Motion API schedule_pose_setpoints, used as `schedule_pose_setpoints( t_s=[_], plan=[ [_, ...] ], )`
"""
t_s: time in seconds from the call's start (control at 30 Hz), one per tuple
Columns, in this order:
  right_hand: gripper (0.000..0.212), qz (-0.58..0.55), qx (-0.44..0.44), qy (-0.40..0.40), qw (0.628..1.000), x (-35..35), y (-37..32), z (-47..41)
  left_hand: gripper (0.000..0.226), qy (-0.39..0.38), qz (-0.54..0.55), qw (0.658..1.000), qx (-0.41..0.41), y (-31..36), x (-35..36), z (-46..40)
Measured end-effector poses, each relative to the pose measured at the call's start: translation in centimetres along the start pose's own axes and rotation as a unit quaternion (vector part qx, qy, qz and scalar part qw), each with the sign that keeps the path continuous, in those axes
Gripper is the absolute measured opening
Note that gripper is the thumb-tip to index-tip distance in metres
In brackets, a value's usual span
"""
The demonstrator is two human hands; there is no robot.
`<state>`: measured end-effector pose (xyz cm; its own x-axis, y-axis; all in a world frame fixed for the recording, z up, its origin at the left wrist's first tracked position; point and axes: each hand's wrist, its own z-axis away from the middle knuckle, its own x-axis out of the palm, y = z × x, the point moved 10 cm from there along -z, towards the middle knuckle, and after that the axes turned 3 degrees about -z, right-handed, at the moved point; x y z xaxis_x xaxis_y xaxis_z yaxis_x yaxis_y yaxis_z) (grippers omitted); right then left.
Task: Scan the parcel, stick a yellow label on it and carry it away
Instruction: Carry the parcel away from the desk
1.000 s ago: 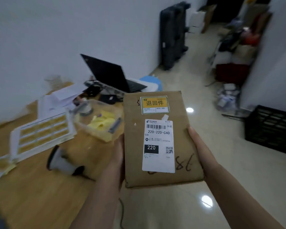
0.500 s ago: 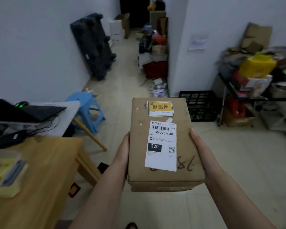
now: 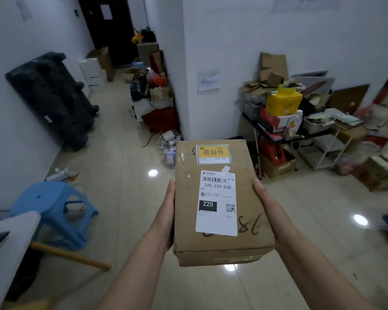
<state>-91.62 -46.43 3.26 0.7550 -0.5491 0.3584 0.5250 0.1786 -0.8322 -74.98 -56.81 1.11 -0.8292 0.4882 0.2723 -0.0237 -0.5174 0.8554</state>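
I hold a brown cardboard parcel (image 3: 251, 198) level in front of me, above the tiled floor. A yellow label (image 3: 213, 154) is stuck near its far end, and a white shipping label (image 3: 216, 203) with a barcode covers its middle. My left hand (image 3: 164, 217) presses flat against the parcel's left side. My right hand (image 3: 269, 212) presses against its right side. The number 38 is handwritten near the parcel's near right corner.
A blue plastic stool (image 3: 54, 209) stands at the left, beside a white table corner (image 3: 7, 249). A black pallet (image 3: 52, 99) leans on the left wall. Cluttered shelves (image 3: 300, 130) and boxes line the right wall. A corridor with piled goods (image 3: 150, 90) runs ahead.
The view has swung right, away from the wooden table with the scanner and label sheets, to face the room and the corridor. The parcel stays held between both hands.
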Motion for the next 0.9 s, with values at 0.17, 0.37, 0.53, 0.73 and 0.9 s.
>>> schedule_pose_setpoints(
  t_s=[0.17, 0.37, 0.53, 0.73, 0.9],
  plan=[
    [0.045, -0.003, -0.009, 0.047, 0.999, 0.3, -1.2, -4.5, 0.071, -0.023, -0.024, 0.999, -0.02, 2.5, -0.6, -5.7],
    [0.042, -0.011, -0.023, 0.127, 0.992, -3.0, -2.5, -9.1, 0.067, -0.032, -0.048, 0.996, -0.07, 2.1, 0.4, -11.9],
    [0.042, 0.0, -0.025, 0.149, 0.989, -4.9, -4.0, -14.2, 0.065, -0.046, -0.035, 0.996, -0.073, 3.4, 2.4, -16.9],
    [0.043, 0.005, -0.026, 0.149, 0.988, -8.7, -8.3, -21.7, 0.058, -0.041, -0.073, 0.993, -0.081, 5.7, 6.4, -24.6],
    [0.046, 0.007, -0.048, 0.144, 0.988, -12.6, -14.7, -28.7, 0.051, 0.003, -0.087, 0.994, -0.071, 9.2, 11.0, -32.3]
  ],
)
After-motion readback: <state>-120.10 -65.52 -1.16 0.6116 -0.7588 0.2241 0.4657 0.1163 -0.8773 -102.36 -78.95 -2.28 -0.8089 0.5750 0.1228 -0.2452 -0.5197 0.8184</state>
